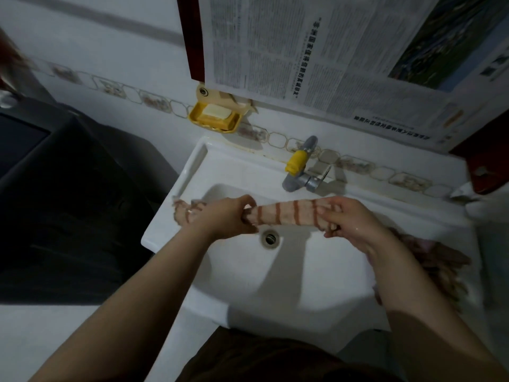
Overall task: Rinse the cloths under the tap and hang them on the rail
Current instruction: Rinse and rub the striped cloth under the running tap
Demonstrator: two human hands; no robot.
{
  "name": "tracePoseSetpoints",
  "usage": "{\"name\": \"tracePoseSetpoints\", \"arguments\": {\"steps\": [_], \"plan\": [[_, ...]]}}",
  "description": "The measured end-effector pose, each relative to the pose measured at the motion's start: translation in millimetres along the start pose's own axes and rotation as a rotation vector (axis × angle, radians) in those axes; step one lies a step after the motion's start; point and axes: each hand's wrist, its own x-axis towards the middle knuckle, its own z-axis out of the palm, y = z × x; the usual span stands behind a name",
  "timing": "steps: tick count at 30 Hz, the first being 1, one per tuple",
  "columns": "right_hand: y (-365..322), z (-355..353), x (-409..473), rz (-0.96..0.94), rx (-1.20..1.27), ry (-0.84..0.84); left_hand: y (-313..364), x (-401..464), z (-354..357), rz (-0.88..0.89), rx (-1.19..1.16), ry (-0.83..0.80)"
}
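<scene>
Striped cloth (286, 213), pink w/ brown bands, is rolled into a tight rope & held level over the sink (275, 277), just above the drain (270, 238). Left hand (228, 216) grips it w/ fingers curled round, near its left part; loose end of the cloth sticks out past that hand over the sink's left rim. Right hand (349, 221) grips the other end, fingers wrapped round it too, skin looks wet. Both forearms reach in from the bottom of the view.

A 2nd cloth (440, 260), brownish, lies bunched on the sink's right rim, partly behind the right forearm. Tap (300, 177) w/ yellow handle is on the wall just behind the cloth; can't tell if water runs. Yellow soap dish (214, 118) w/ a pale soap bar is fixed to the tiled wall, up & left of the tap. Newspaper (316, 56) hangs over the wall above. Dark appliance (55, 175) stands left of the sink.
</scene>
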Motion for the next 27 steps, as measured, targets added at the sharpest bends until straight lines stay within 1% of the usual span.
{"name": "tracePoseSetpoints", "arguments": {"steps": [1,2,3,4,7,9,10,12,13,14,15,17,18,20,21,22,23,24,26,27], "plan": [[-7,3,-3,-0.011,-0.018,0.005,-5,0,2,-0.016,0.086,-0.020],[-16,7,-7,-0.021,-0.056,0.005,-11,0,6,-0.034,0.106,-0.038],[-24,11,-10,-0.038,-0.102,0.017,-16,-1,10,-0.057,0.071,-0.061],[-33,14,-12,-0.064,-0.149,0.046,-23,-2,16,-0.091,-0.024,-0.090],[-60,21,-16,-0.144,-0.283,0.147,-35,-9,36,-0.229,-0.440,-0.139],[-68,24,-13,-0.175,-0.439,0.208,-41,-11,47,-0.276,-0.661,-0.176],[-70,26,-11,-0.195,-0.543,0.256,-44,-11,53,-0.284,-0.729,-0.207],[-72,35,-5,-0.231,-0.678,0.339,-47,-15,60,-0.304,-0.754,-0.236],[-70,39,-1,-0.239,-0.692,0.355,-49,-17,64,-0.319,-0.779,-0.220],[-68,44,4,-0.238,-0.683,0.367,-49,-19,67,-0.327,-0.857,-0.203],[-66,48,8,-0.231,-0.648,0.379,-48,-22,70,-0.333,-0.986,-0.208],[-60,54,15,-0.227,-0.496,0.394,-37,-27,74,-0.367,-1.333,-0.251],[-56,58,16,-0.219,-0.405,0.377,-28,-29,74,-0.395,-1.539,-0.268],[-49,68,9,-0.206,-0.240,0.285,-9,-26,74,-0.433,-1.943,-0.261],[-45,75,3,-0.216,-0.172,0.218,1,-24,73,-0.438,-2.115,-0.257],[-42,83,-4,-0.233,-0.122,0.142,8,-21,73,-0.439,-2.234,-0.253],[-39,90,-12,-0.245,-0.103,0.065,15,-19,71,-0.420,-2.309,-0.249],[-36,95,-19,-0.252,-0.115,-0.012,18,-17,69,-0.379,-2.336,-0.243],[-31,97,-32,-0.249,-0.173,-0.184,19,-14,64,-0.315,-2.320,-0.201],[-28,94,-37,-0.247,-0.212,-0.272,17,-11,58,-0.310,-2.334,-0.171]]}}
